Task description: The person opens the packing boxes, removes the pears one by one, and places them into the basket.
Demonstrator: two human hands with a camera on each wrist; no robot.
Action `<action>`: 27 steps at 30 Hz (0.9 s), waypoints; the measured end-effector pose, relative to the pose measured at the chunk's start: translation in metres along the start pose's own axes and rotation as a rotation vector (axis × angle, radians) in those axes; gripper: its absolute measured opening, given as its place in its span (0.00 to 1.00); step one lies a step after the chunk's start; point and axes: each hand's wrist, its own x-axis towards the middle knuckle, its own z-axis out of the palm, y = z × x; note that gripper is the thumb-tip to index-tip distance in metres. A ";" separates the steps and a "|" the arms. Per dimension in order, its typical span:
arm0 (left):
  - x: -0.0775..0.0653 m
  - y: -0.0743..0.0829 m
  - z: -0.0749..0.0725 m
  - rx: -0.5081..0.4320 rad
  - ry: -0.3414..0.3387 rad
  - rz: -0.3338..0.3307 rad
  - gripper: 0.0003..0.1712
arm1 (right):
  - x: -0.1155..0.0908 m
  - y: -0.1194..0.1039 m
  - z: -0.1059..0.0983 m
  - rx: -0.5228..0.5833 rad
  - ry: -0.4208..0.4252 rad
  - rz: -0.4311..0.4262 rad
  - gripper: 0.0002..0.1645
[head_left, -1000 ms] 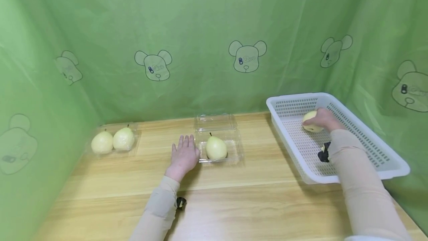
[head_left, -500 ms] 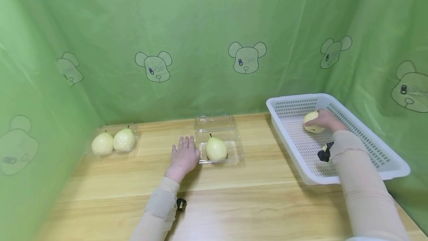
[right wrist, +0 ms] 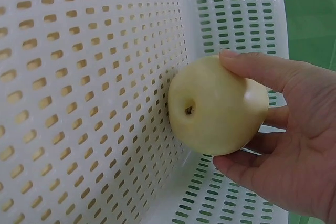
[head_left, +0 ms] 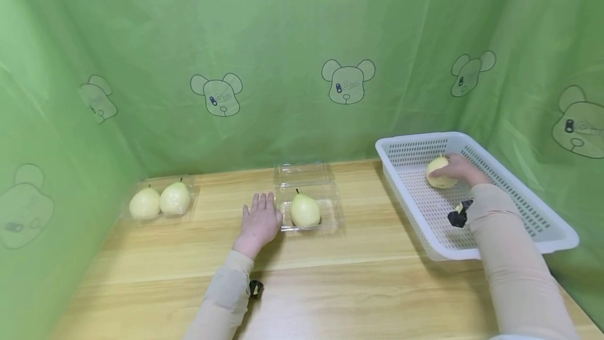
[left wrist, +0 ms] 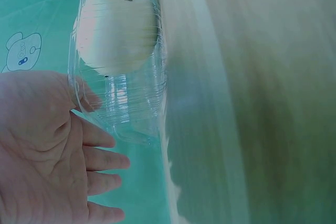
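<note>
Inside the white basket [head_left: 410,219], my right hand [head_left: 461,169] grips a pale yellow pear [head_left: 439,173]. In the right wrist view, thumb and fingers curl round that pear [right wrist: 215,108], its blossom end facing the camera. My left hand [head_left: 260,222] lies with fingers straight beside a clear plastic clamshell box [head_left: 332,209], thumb side touching its left wall. One pear [head_left: 304,211] with a dark stem sits in the box, whose lid [head_left: 304,173] is folded back. The left wrist view shows the open palm [left wrist: 42,145] against the box [left wrist: 131,100].
A clear box [head_left: 192,181] holding two pears [head_left: 144,203] stands at the far left of the wooden table [head_left: 349,293]. Green curtains [head_left: 283,25] enclose the back and both sides. The basket's raised rim [head_left: 401,206] surrounds the right hand.
The right hand has turned the pear slightly within the basket, so its stem end now shows at the top. The left hand and the boxes stay where they were.
</note>
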 end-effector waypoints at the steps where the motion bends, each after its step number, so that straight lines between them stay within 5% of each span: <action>1: 0.000 0.000 0.000 0.000 -0.001 0.001 0.34 | 0.000 0.000 0.000 -0.005 -0.001 -0.002 0.47; 27: -0.001 0.000 -0.001 0.008 0.006 0.008 0.35 | -0.004 -0.006 -0.015 0.024 -0.028 0.043 0.60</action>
